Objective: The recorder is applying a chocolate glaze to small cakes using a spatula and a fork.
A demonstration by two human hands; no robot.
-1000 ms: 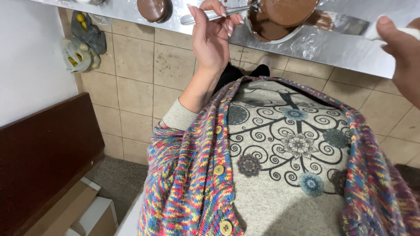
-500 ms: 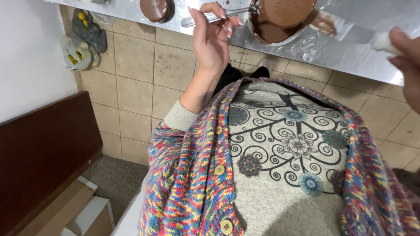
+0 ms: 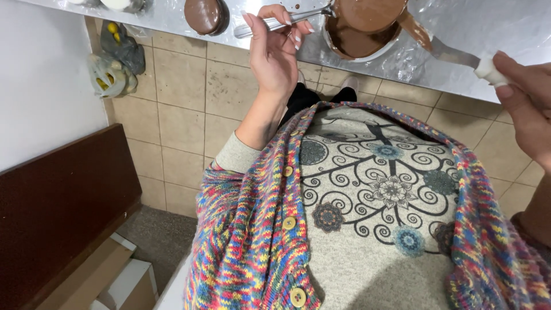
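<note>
Head view, looking straight down: nearest us are our patterned grey top point(image 3: 379, 229) and the multicoloured knitted cardigan point(image 3: 252, 241) over it, with the beige tiled floor point(image 3: 183, 97) below. Further out, our left hand point(image 3: 275, 51) is raised to the counter edge, fingers curled around the metal handle point(image 3: 281, 20) of a pan point(image 3: 364, 14) filled with brown chocolate-like cream. Our right hand point(image 3: 525, 95) is closed around the white handle of a palette knife point(image 3: 453, 54), whose blade, coated brown, reaches to the pan's rim. Beyond, on the foil-covered counter point(image 3: 482, 23), a small round piece point(image 3: 205, 14) already sits coated in brown. We judge one piece is covered, while much cream remains in the pan.
</note>
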